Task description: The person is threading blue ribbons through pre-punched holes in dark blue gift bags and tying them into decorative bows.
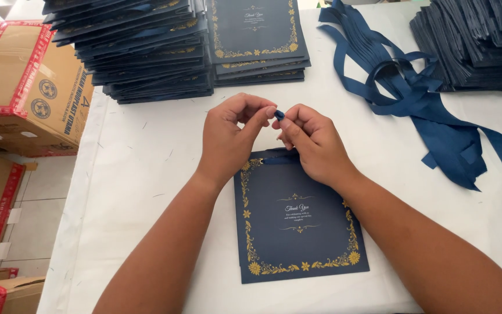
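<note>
Both my hands meet above the top edge of a navy paper bag [297,224] with gold floral border, lying flat on the white counter [146,168]. Left hand [228,139] and right hand [312,142]: fingers of both pinched shut on a short end of blue ribbon [279,114] between the fingertips. Just beyond the fingers, stacks of matching navy bags [164,46]. Off to the right of them, a loose heap of blue ribbons [425,99]. Cardboard boxes [24,81] far left, beside the counter.
</note>
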